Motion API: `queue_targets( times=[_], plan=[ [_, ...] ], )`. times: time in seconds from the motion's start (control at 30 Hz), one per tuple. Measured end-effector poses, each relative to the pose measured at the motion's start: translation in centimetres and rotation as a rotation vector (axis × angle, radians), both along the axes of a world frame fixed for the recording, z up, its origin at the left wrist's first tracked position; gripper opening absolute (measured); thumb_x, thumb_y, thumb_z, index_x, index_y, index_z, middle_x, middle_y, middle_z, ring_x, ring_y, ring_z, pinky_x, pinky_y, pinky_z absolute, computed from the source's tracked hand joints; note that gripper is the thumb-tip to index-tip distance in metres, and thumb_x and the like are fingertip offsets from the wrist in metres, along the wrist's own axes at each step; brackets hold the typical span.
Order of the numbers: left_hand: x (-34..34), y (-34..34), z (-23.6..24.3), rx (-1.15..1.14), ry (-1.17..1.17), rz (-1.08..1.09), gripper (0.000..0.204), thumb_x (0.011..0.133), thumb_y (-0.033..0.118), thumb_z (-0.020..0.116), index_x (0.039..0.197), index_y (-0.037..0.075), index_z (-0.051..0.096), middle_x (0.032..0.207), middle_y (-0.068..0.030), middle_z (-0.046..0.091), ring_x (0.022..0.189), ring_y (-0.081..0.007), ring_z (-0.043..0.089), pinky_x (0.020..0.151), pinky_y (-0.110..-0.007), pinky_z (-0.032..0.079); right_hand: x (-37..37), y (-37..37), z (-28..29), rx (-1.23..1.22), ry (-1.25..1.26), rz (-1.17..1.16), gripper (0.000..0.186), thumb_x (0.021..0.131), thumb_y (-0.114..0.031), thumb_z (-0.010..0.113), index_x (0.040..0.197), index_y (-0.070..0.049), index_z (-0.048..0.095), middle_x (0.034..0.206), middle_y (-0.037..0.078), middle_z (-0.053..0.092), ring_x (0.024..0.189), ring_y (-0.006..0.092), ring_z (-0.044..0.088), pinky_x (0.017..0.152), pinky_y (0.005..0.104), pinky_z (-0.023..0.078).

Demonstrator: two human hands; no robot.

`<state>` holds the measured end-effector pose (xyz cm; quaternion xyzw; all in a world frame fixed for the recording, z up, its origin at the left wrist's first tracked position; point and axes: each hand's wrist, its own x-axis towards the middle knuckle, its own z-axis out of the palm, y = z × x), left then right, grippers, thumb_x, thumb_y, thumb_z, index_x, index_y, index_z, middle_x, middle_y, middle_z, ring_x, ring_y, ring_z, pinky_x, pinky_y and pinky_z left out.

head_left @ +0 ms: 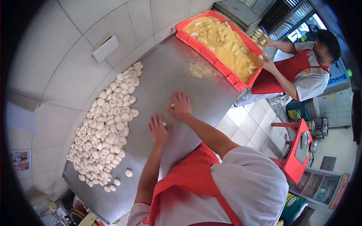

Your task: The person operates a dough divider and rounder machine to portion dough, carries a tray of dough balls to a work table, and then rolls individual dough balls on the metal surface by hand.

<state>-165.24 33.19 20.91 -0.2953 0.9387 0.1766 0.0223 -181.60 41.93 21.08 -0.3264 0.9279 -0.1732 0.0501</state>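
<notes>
Left fingers [155, 122] and right fingers [182, 98] partly cover dough pieces [164, 124].

Left hand [159, 131] and right hand [181, 107] are palm-down, seemingly cupped; both forearms [150, 171] stretch forward.

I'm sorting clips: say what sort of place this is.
Probably a bakery kitchen: a heap of dough balls on a metal table, and a red tray of yellow powder or crumbs.

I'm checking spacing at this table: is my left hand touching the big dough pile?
Apart. The head view shows a strip of grey tabletop between your left hand and the dough pile.
</notes>
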Motion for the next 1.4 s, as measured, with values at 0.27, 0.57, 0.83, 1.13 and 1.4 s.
queue_targets(
  times=[0.27,0.57,0.83,1.13,1.4],
  plan=[
    [-5.0,3.5,5.7,0.492,0.621,-0.241,0.060,0.085,0.028,0.074,0.134,-0.001,0.054,0.126,-0.0257,0.060,0.117,-0.0401,0.058,0.104,-0.045,0.043,1.0,11.0,-2.5,-1.437,-1.801,-0.680,0.048,0.097,-0.042,0.052,0.125,-0.003,0.053,0.115,0.015,0.060,0.104,0.0306,0.059,0.093,0.0410,0.049],
    [-13.2,-22.8,4.1,-0.190,0.133,0.200,0.063,0.082,0.018,0.074,0.139,0.006,0.050,0.132,-0.0182,0.054,0.123,-0.0376,0.049,0.107,-0.045,0.040,-20.3,3.7,8.0,-1.656,-1.183,-0.218,0.044,0.101,-0.041,0.049,0.125,-0.005,0.054,0.098,0.007,0.062,0.095,0.0214,0.061,0.090,0.0357,0.049],
    [-7.6,-12.7,8.3,0.211,0.529,0.353,0.045,0.069,0.012,0.085,0.107,0.007,0.063,0.090,-0.0112,0.065,0.089,-0.0322,0.060,0.080,-0.043,0.048,-19.4,-27.2,-5.1,-0.388,-0.592,-0.364,0.036,0.085,-0.033,0.070,0.098,-0.001,0.062,0.084,0.008,0.063,0.078,0.0248,0.062,0.075,0.0380,0.053],
    [18.4,3.4,-1.0,0.082,0.463,0.177,0.031,0.081,0.008,0.071,0.110,0.005,0.062,0.104,-0.0154,0.067,0.101,-0.0363,0.060,0.089,-0.048,0.047,-5.4,-12.0,4.1,-0.828,-0.306,-0.195,0.019,0.087,-0.016,0.066,0.097,-0.002,0.058,0.079,0.009,0.062,0.073,0.0200,0.058,0.069,0.0348,0.047],
    [12.9,7.1,-1.2,0.062,0.091,-0.141,0.071,0.089,0.044,0.061,0.146,0.007,0.042,0.157,-0.0212,0.030,0.147,-0.0377,0.025,0.117,-0.057,0.022,6.9,18.2,-1.9,0.056,-0.011,0.225,0.070,0.094,-0.035,0.058,0.148,0.003,0.033,0.152,0.028,0.032,0.140,0.0450,0.033,0.116,0.0516,0.026]
  ],
)
